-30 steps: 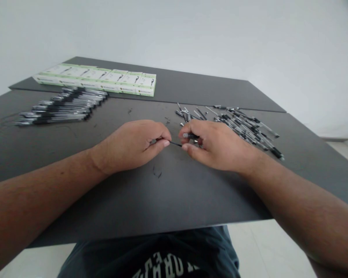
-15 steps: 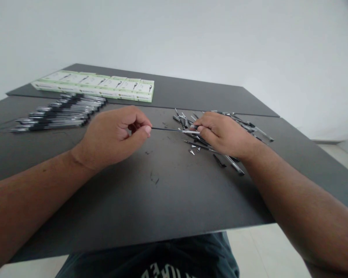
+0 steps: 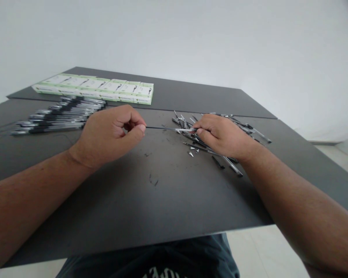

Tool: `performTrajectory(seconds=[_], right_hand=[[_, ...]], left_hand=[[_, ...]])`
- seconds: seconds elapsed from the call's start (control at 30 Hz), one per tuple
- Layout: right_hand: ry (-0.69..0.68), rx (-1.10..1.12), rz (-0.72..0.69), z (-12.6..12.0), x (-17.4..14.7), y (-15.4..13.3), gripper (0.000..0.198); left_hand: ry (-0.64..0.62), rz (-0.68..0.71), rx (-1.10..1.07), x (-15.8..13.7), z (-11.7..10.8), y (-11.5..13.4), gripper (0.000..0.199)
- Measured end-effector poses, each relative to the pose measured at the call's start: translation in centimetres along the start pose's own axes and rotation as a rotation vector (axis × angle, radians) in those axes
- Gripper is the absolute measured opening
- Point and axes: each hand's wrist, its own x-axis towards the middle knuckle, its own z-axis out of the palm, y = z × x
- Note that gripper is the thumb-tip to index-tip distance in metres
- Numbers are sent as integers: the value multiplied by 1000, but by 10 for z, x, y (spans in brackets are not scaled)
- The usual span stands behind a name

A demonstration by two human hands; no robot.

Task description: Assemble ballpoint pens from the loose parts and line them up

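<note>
Lying on the left of the counter, a slanted row of black-and-silver pens sits just nearer than a line of white-and-green boxes. Next comes the left hand, its grip pinching, between thumb and forefinger, the dark end of a thin rod, apparently a pen refill. It spans the gap between the hands nearly level, black at left, pale toward the right. The right hand has its grip closed on the pale end; whether anything else is tucked in the fingers is hidden. To do this well, I would line both ends up straight, pinch lightly so the rod does not bow, and work only along its length. Near the right hand lie small metal tips, a dark clip and a clear tube; a dropped wrist could scatter them, so holding it up seems wise. Farther right, more loose pen parts lie crisscrossed.
</note>
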Motion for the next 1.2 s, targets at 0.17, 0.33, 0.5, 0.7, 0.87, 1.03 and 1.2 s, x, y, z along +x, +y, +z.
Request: performTrajectory(seconds=[0.17,0.33,0.5,0.7,0.87,1.03,1.2], right_hand=[[-20,11,10,-1,0,-1,30],[-17,-1,13,0,0,0,30],[-27,5,11,0,0,0,30],[-22,8,-1,0,0,1,31],[-19,18,8,0,0,1,30],[-21,17,5,0,0,1,31],[-19,22,9,0,0,1,30]], left_hand=[[-24,13,-11,1,-2,-1,22],[-42,-8,-1,2,-1,-2,24],[-55,8,12,2,0,-4,24],[-44,16,4,2,0,-4,23],[-61,7,-1,3,0,-3,25],[-71,-10,-6,3,-1,-3,26],[-41,7,-3,3,0,-4,24]])
